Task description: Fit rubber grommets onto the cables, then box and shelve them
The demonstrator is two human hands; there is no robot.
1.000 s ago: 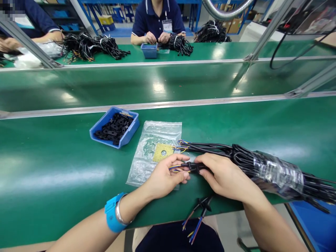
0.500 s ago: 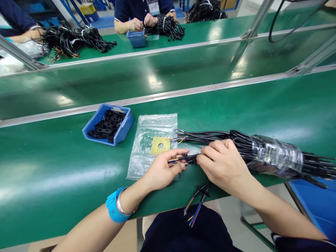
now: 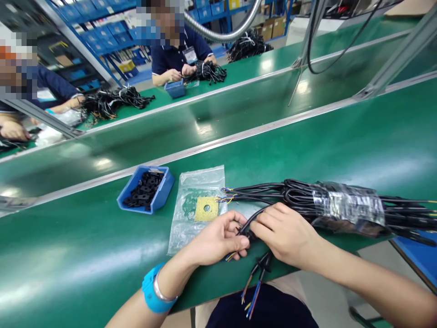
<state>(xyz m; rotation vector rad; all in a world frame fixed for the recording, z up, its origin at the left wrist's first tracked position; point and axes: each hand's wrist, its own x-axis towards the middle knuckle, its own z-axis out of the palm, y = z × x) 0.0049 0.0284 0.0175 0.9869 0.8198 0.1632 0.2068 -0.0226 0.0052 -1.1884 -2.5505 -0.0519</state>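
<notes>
Between my hands runs a black cable (image 3: 254, 217) with coloured wires at its stripped end. My left hand (image 3: 221, 239) is closed around that end, and the wires stick out below its fingers. My right hand (image 3: 285, 230) grips the cable close by, its fingertips near a small black part (image 3: 250, 234) that is mostly hidden. Below them, two cable ends with black fittings (image 3: 263, 263) hang over the table edge, their coloured wires bare. A taped bundle of black cables (image 3: 348, 207) lies to the right of my hands.
A blue bin (image 3: 164, 191) of small black parts stands at left. A clear plastic bag (image 3: 184, 232) lies beside it, with a yellow square (image 3: 201, 209) that has a hole. Across the metal-edged divider, co-workers handle black cable bundles (image 3: 210, 72). Metal posts (image 3: 382, 73) rise behind the table.
The view has tilted up, showing more of the co-workers and shelves. My hands have drawn the cable end down and turned it; the cable now arches over my left fingers.
</notes>
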